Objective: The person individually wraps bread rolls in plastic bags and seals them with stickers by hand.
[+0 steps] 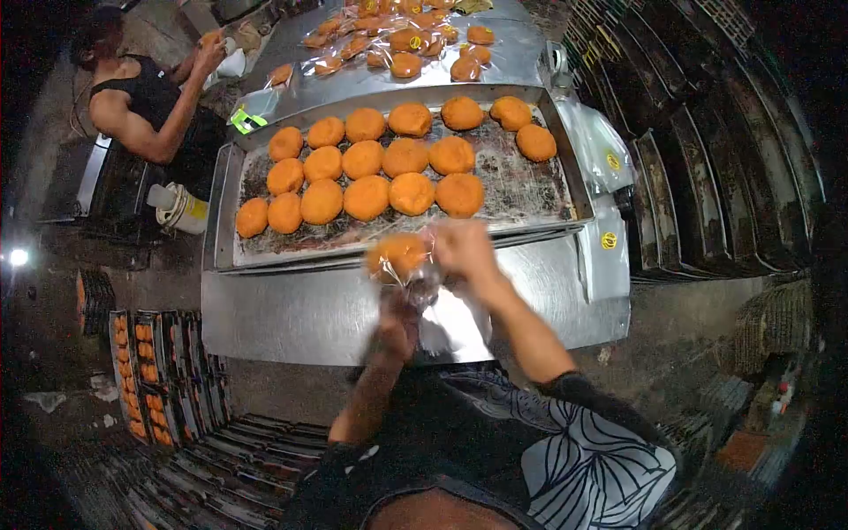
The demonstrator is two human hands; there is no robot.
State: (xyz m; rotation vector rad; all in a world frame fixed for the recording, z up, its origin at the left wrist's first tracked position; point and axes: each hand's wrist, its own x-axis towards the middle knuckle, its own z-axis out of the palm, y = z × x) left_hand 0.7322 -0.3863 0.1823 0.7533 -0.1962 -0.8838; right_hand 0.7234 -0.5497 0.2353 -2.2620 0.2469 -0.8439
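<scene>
A round orange-brown bun (399, 253) is in front of me at the near edge of the tray, with shiny clear plastic around its lower side. My left hand (397, 325) is just below the bun, closed on the clear plastic bag (452, 320). To the right of the bun, my right hand (466, 256) has its fingers drawn together at the bag's upper part. Both hands are smeared by motion, so the exact finger contact is hard to see. Rows of similar buns (365, 198) lie on the worn metal tray (530, 199) beyond my hands.
Bagged buns (406, 42) pile up at the table's far end. Clear bags (608, 238) with yellow labels lie at the right edge. Another person (141, 110) works at the left, near a white bucket (184, 212). Stacked trays (689, 177) stand right; bun-filled trays (146, 371) lower left.
</scene>
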